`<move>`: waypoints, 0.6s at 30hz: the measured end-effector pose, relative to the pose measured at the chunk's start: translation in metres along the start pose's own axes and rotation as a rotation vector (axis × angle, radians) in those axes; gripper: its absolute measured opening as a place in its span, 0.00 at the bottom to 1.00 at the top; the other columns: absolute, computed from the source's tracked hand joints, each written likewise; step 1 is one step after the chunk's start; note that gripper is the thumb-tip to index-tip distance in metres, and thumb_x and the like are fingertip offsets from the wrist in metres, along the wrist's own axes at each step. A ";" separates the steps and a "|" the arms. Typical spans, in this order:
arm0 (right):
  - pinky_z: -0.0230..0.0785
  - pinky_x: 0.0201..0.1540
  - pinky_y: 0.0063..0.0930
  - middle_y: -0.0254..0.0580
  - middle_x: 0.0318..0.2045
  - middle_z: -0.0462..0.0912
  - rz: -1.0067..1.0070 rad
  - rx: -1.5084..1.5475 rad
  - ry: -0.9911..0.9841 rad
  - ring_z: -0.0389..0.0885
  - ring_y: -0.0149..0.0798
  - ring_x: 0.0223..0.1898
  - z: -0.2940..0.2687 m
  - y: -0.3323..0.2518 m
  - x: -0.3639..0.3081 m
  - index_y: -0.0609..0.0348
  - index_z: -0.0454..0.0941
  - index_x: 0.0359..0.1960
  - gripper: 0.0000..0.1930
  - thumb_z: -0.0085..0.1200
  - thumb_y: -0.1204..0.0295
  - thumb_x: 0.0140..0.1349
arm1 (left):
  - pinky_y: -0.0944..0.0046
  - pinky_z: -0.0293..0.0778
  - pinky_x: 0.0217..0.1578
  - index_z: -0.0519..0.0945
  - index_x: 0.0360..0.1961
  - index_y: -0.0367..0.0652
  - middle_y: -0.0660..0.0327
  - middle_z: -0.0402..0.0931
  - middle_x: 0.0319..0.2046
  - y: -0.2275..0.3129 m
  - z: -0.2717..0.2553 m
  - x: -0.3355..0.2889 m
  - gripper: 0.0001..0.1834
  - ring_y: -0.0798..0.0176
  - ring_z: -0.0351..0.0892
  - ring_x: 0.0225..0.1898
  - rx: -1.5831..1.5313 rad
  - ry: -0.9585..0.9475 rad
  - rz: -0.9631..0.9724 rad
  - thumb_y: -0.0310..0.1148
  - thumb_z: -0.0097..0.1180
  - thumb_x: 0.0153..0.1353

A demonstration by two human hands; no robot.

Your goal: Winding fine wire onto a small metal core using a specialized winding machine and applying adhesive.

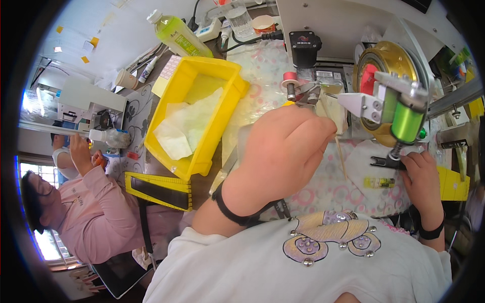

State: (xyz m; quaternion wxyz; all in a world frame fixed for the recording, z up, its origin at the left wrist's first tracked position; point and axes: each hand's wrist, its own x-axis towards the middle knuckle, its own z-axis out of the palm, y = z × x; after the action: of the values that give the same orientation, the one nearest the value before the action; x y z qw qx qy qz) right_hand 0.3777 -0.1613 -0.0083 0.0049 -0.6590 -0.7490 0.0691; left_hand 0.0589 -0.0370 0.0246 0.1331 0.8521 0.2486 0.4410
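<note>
My left hand (285,151) is closed in a pinch in front of a small winding machine; what its fingers hold is hidden. Just beyond it stands a spindle with a red spool (289,77). A thin light stick (342,159) slants down beside the fingertips. On the right, my right hand (423,177) has its fingers bent round the end of a black forked part (388,162), below a shiny green cylinder (407,123) on the machine arm. A large gold wheel (384,55) sits behind that arm. A small yellow-green tube (379,182) lies near my right hand.
Left of my left hand stands a yellow bin (204,164) with white sheets inside. Behind it are a green-yellow bottle (179,35), a power strip (208,30) and a clear cup (238,20). A person in pink (96,212) sits at the far left.
</note>
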 end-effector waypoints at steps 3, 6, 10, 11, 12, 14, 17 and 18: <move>0.67 0.46 0.45 0.50 0.38 0.77 -0.059 0.002 0.083 0.73 0.56 0.43 0.005 -0.002 0.004 0.62 0.77 0.41 0.19 0.61 0.80 0.43 | 0.59 0.70 0.27 0.79 0.33 0.42 0.60 0.74 0.25 -0.008 0.003 -0.001 0.14 0.55 0.75 0.28 -0.014 0.047 0.057 0.20 0.59 0.41; 0.68 0.44 0.45 0.51 0.37 0.76 -0.028 0.061 0.109 0.74 0.57 0.41 0.005 -0.002 0.002 0.63 0.76 0.38 0.16 0.60 0.81 0.44 | 0.60 0.70 0.27 0.80 0.33 0.42 0.61 0.74 0.25 -0.012 0.008 -0.001 0.15 0.56 0.75 0.29 -0.013 0.048 0.092 0.22 0.59 0.39; 0.67 0.41 0.45 0.52 0.35 0.75 -0.024 0.078 0.035 0.74 0.58 0.38 -0.004 0.000 0.001 0.63 0.75 0.36 0.14 0.59 0.82 0.45 | 0.64 0.72 0.30 0.80 0.32 0.37 0.54 0.76 0.34 -0.008 0.006 -0.003 0.11 0.55 0.76 0.32 -0.016 -0.012 0.040 0.16 0.61 0.45; 0.67 0.40 0.44 0.52 0.34 0.75 -0.009 0.072 0.031 0.74 0.58 0.38 -0.007 0.000 0.001 0.64 0.74 0.36 0.14 0.59 0.83 0.45 | 0.65 0.72 0.30 0.80 0.32 0.37 0.53 0.76 0.37 -0.007 0.007 -0.003 0.11 0.56 0.77 0.33 -0.013 0.002 0.042 0.16 0.61 0.45; 0.67 0.39 0.44 0.53 0.34 0.75 0.011 0.059 0.016 0.73 0.58 0.37 -0.009 0.001 0.001 0.64 0.73 0.36 0.14 0.59 0.83 0.45 | 0.66 0.72 0.30 0.80 0.32 0.36 0.52 0.76 0.40 -0.007 0.008 -0.002 0.11 0.56 0.77 0.34 -0.011 0.025 0.051 0.16 0.61 0.45; 0.66 0.38 0.41 0.51 0.33 0.74 -0.039 0.072 0.141 0.74 0.55 0.36 -0.014 0.003 -0.001 0.64 0.72 0.36 0.13 0.58 0.82 0.47 | 0.67 0.73 0.30 0.80 0.32 0.36 0.49 0.76 0.45 -0.006 0.010 -0.001 0.10 0.57 0.78 0.36 -0.006 0.040 0.043 0.15 0.60 0.46; 0.68 0.37 0.33 0.47 0.33 0.76 0.062 0.196 0.252 0.73 0.45 0.32 -0.025 0.005 -0.011 0.63 0.71 0.35 0.10 0.54 0.82 0.51 | 0.67 0.74 0.31 0.79 0.31 0.35 0.46 0.75 0.50 -0.002 0.012 -0.001 0.10 0.57 0.79 0.37 0.005 -0.001 -0.020 0.15 0.59 0.47; 0.68 0.36 0.30 0.45 0.33 0.76 0.123 0.255 0.279 0.73 0.42 0.31 -0.028 0.004 -0.015 0.63 0.71 0.34 0.08 0.52 0.83 0.52 | 0.67 0.75 0.31 0.79 0.32 0.35 0.46 0.75 0.50 0.001 0.011 -0.001 0.09 0.57 0.79 0.37 0.009 -0.024 -0.051 0.14 0.59 0.47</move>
State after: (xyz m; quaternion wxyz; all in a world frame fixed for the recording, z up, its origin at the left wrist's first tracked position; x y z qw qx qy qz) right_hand 0.3868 -0.1731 0.0205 0.1879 -0.7009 -0.6843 0.0717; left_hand 0.0676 -0.0383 0.0174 0.1434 0.8514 0.2705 0.4259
